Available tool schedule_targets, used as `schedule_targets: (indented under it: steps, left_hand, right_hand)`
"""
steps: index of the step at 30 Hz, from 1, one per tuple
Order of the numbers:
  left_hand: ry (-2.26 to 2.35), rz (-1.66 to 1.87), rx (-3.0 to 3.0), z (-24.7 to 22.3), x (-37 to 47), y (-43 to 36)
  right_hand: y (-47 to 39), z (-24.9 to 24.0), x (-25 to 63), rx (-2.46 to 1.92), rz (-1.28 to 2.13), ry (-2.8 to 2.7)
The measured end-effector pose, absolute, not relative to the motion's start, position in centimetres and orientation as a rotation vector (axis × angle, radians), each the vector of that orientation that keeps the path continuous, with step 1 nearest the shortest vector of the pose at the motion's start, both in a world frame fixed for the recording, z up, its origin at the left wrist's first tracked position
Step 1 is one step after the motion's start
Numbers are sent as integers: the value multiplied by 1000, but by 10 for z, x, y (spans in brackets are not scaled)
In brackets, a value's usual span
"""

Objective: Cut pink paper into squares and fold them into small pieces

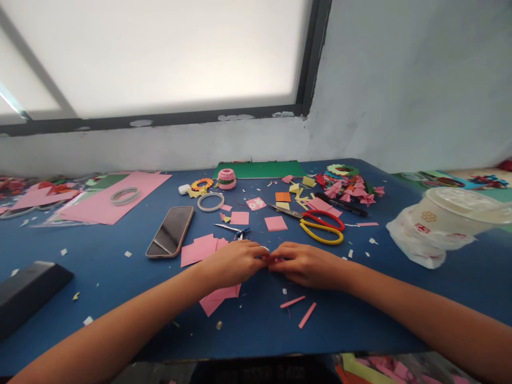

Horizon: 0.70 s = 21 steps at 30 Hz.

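Observation:
My left hand [240, 262] and my right hand [304, 263] meet fingertip to fingertip above the blue table. Both are closed in a pinch on a small piece of pink paper [265, 256], mostly hidden by the fingers. Pink paper squares [200, 250] lie partly under my left hand, with more pink sheets [220, 298] below the wrist. Just beyond the hands are small scissors [240, 231], a pink square [276, 223] and large scissors [320, 224] with red and yellow handles. Two thin pink strips [307, 315] rest in front of my right hand.
A phone [170, 232] lies to the left, near a tape roll [210, 202]. Folded paper pieces [352, 186] are heaped at the back right, beside a black pen [348, 206]. A bagged tub [444, 224] stands far right. A dark block [32, 290] sits at the left edge.

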State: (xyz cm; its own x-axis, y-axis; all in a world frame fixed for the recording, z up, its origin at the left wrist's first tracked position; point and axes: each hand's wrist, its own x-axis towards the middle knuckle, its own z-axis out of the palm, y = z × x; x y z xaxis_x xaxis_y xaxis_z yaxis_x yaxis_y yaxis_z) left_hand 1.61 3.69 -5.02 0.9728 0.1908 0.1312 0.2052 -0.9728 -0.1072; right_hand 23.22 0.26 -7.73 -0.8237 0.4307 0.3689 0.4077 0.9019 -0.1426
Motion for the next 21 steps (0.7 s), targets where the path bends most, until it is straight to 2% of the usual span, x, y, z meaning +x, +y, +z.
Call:
schedule_targets:
  steps: [9,21]
  left_hand:
    - [-321,-179,-3050,-51,20,31]
    - [-683,-239,-3078,-36,9,41]
  right_hand:
    - [-9,-85,219,-843,62,-2474]
    - [-25,-70,231,-1129,70,-2441]
